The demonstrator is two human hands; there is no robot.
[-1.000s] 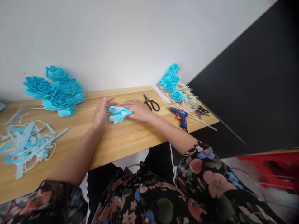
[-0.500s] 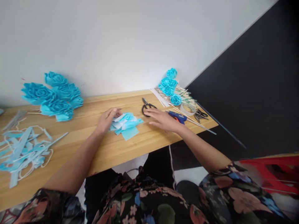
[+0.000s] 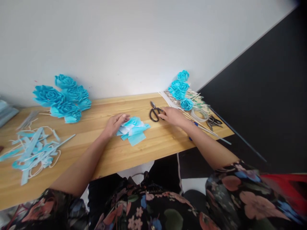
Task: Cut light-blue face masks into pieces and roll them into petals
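Note:
My left hand (image 3: 117, 124) rests at the left edge of a loose pile of light blue and white fabric pieces (image 3: 136, 136). Its fingers are curled, with the thumb lying along them; whether a piece is pinched there is hidden. A pair of black-handled scissors (image 3: 154, 115) lies on the table with its blades pointing away from me. Over its right handle loop, my right hand (image 3: 173, 116) has its fingers bent and closed on the loop. The blue glue gun (image 3: 190, 138) is mostly covered by my right hand and forearm.
Blue fabric roses (image 3: 63, 99) lie at the back left, smaller ones (image 3: 179, 89) at the back right beside sticks. Cut strips and ear loops (image 3: 39, 153) are heaped at left. Clear tape (image 3: 200, 114) and black pliers (image 3: 214, 122) sit near the right edge.
The view has shifted slightly left. My right hand has drawn in its stretched fingers at the scissors handle and now covers the glue gun. My left hand stays by the pile.

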